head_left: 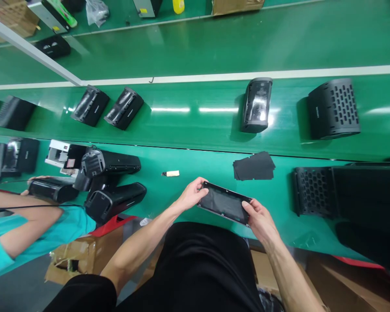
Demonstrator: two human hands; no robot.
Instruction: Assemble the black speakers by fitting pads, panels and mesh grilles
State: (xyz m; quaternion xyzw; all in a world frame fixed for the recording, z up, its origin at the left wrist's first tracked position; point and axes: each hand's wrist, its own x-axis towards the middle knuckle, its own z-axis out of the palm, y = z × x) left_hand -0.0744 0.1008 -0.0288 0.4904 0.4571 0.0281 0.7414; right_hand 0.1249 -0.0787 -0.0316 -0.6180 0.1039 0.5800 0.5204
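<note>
A flat black rectangular panel [225,203] with a raised rim and small clips along its edges is held level over the green bench, close to my body. My left hand [192,193] grips its left end, thumb on the inner face. At the right end, my right hand [259,216] pinches the panel the same way. Behind the panel, toward the right, lies a fanned stack of thin black sheets [254,166]. A small cutter-like tool with a pale handle [170,173] rests on the bench ahead of my left hand.
Black perforated housings [333,109] and glossy-faced units [257,105] stand on the green belt [188,125] beyond. Several black units [115,201] crowd the bench at left, beside a co-worker in a turquoise shirt [68,225]. A large black stack [360,190] stands at right.
</note>
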